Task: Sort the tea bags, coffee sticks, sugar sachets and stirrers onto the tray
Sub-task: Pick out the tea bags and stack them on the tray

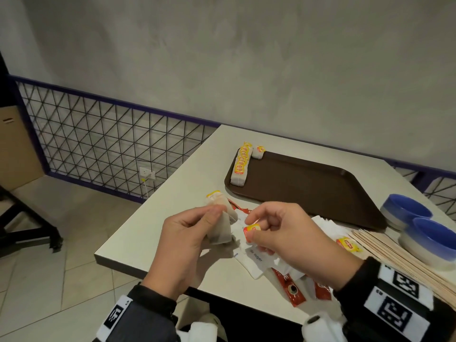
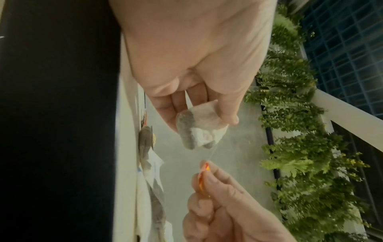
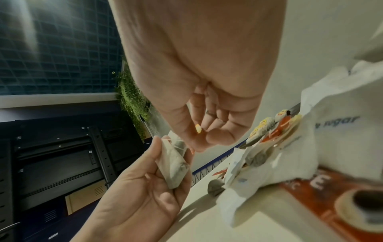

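Note:
My left hand [image 1: 197, 225] pinches a white tea bag [image 1: 220, 230] between thumb and fingers, above the table's front left part. In the left wrist view the tea bag [image 2: 199, 126] hangs from the thumb and fingertips, and a thin string runs from it to the tag. My right hand [image 1: 266, 225] pinches that yellow-red tag [image 1: 252, 232] beside it. A brown tray [image 1: 308, 186] lies further back, with a row of tea bags [image 1: 240, 166] along its left edge. Under my hands lie white sugar sachets [image 1: 256, 260] and red coffee sticks [image 1: 291, 287]. Wooden stirrers [image 1: 394, 255] lie to the right.
Two blue and white bowls [image 1: 424, 233] stand at the table's right, beside the tray. Another tea bag [image 1: 216, 197] sits just behind my left hand. The white table [image 1: 153, 233] ends close on the left, with tiled floor and a wire-mesh fence [image 1: 98, 139] beyond.

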Demonstrator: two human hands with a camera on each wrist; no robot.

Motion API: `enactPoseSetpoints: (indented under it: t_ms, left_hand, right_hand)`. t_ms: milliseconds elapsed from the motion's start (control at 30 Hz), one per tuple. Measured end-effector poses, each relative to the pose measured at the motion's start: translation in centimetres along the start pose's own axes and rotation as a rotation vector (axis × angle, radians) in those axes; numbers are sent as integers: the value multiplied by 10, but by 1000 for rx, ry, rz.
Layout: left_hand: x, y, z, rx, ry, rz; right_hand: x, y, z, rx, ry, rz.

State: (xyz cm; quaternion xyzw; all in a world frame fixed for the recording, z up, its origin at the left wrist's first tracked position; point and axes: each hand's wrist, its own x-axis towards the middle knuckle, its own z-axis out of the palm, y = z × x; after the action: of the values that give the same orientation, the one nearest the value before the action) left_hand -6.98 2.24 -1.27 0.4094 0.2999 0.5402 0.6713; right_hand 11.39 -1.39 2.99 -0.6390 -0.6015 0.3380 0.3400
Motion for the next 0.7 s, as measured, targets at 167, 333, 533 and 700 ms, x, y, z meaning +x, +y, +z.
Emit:
enactPoseSetpoints:
  t_ms: [167,333,533,700]
  left_hand:
    - [5,-1,-5,-64,55,6]
    - [9,-4,-6,-123,81,27]
    - [12,-3,-11,-168,84,26]
    - [14,0,-14,-265,81,1]
  right_hand:
    - [5,-5,0,268,-20,79]
    - [9,-3,1,204,2,106]
    - [8,2,20,-68,-35,16]
    - [9,-6,29,-85,-53,-24]
